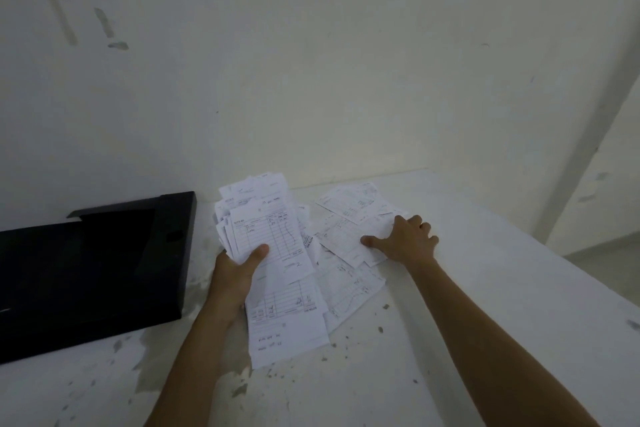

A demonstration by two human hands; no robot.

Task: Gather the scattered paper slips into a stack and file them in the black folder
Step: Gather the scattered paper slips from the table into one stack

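Note:
My left hand [239,270] grips a fanned stack of white paper slips [266,218], lifted a little above the table, thumb on the top slip. More loose slips [346,239] lie overlapping on the white table to the right and below the stack. My right hand [403,241] lies flat on those loose slips, fingers spread and pressing on the paper. The black folder [97,267] lies open on the table at the left, its flap raised against the wall, apart from both hands.
The white table [467,322] has chipped, flaking paint and its right edge runs diagonally at the right. A white wall [311,62] stands directly behind the slips and folder. Floor shows at the far right.

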